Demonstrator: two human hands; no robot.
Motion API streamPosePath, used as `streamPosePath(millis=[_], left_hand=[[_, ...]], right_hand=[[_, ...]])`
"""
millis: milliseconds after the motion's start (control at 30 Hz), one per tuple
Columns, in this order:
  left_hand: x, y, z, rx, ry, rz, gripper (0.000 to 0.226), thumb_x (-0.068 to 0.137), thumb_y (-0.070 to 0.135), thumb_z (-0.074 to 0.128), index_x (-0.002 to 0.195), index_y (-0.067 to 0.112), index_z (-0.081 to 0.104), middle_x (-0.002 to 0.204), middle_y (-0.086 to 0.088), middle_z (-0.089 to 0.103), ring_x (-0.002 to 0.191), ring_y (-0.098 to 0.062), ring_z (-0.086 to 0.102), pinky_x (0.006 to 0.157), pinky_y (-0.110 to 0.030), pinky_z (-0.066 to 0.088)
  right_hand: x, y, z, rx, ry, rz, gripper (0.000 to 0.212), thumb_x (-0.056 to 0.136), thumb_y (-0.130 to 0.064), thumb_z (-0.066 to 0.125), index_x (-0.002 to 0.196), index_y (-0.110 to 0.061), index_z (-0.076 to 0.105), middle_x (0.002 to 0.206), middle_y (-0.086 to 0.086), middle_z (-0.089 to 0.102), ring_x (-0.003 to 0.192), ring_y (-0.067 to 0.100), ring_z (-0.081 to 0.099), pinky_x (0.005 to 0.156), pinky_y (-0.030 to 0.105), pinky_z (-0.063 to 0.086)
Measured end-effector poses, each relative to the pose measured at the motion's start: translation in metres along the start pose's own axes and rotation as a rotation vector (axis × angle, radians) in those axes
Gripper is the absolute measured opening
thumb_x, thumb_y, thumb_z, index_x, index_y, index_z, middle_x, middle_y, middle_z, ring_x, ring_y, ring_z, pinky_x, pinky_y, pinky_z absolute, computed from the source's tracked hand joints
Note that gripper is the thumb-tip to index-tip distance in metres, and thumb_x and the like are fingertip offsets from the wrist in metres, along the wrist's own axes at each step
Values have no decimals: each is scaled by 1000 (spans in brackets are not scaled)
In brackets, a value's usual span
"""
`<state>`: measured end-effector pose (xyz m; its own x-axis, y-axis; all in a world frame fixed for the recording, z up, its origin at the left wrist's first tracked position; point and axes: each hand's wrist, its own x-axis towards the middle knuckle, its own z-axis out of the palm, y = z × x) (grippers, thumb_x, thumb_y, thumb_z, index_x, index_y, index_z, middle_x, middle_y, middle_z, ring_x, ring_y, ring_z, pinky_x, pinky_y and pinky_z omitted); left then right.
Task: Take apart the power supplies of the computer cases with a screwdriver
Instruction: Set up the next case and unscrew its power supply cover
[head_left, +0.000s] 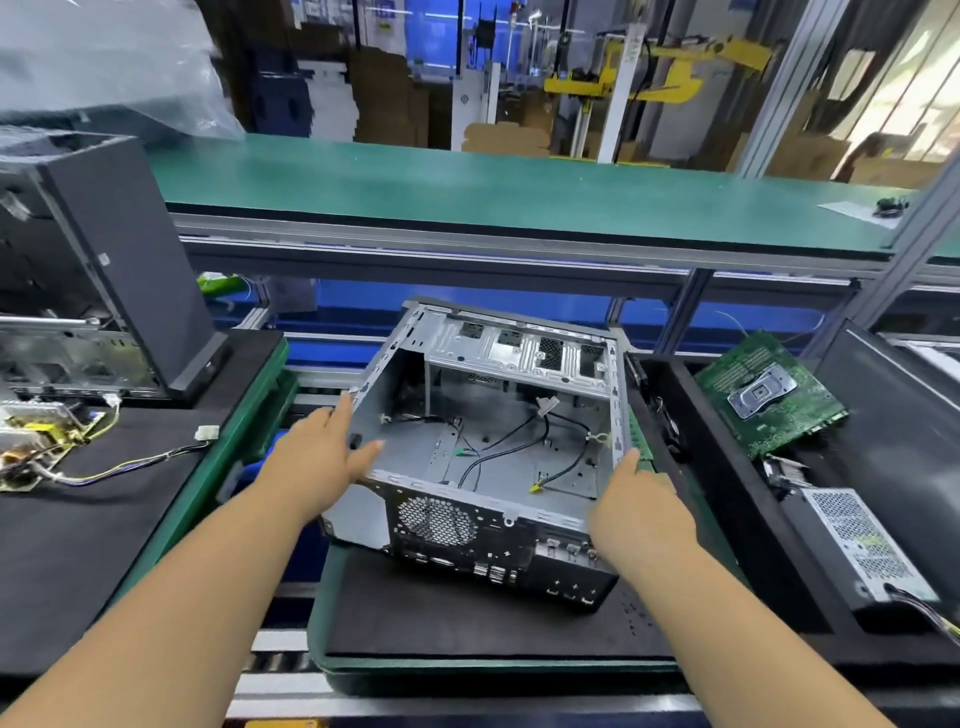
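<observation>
An open, gutted computer case sits tilted on a green-rimmed tray with a black mat, its rear panel toward me and loose cables inside. My left hand holds the case's left wall, thumb inside the rim and fingers outside. My right hand grips the right rear corner, fingers curled over the edge. A silver power supply lies on the black tray at the right. No screwdriver is in view.
A green motherboard lies on the right tray. At the left, another black case stands on a black mat, with a bare power-supply circuit board and its wires in front. A green shelf runs across the back.
</observation>
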<state>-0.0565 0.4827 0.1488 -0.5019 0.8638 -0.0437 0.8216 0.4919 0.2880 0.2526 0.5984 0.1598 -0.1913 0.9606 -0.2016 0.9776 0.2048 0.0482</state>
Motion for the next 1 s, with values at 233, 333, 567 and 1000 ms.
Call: streamPosePath(millis=[233, 333, 567, 1000], left_hand=[[-3, 24, 6, 125, 161, -148, 80, 94, 59, 49, 157, 22, 18, 160, -10, 22, 145, -33, 17, 118, -48, 19], [-19, 63, 12, -40, 196, -261, 85, 85, 66, 59, 152, 25, 27, 162, -13, 13, 147, -36, 10, 119, -51, 13], [-50, 151, 47, -568, 220, -650, 114, 76, 52, 76, 156, 36, -4, 158, -8, -31, 149, -31, -14, 122, -50, 6], [-53, 143, 62, -570, 245, -499, 105, 77, 34, 72, 158, 33, 4, 160, 0, -32, 143, -33, 35, 88, -33, 41]], right_hand=[[19, 20, -27, 90, 54, -71, 50, 105, -44, 37, 138, -7, 32, 141, 15, 36, 127, 37, 46, 99, 45, 43], [51, 33, -37, 61, 100, -224, 41, 104, -19, 43, 141, -7, 33, 146, 15, 30, 125, 38, 43, 94, 42, 42], [130, 60, -40, -79, 121, -563, 71, 97, 4, 40, 160, -17, 15, 168, -1, 3, 152, 29, 12, 116, 39, 30], [169, 75, -36, -9, 241, -794, 47, 85, -8, 65, 129, -16, 53, 136, 1, 51, 127, 23, 45, 99, 35, 45]])
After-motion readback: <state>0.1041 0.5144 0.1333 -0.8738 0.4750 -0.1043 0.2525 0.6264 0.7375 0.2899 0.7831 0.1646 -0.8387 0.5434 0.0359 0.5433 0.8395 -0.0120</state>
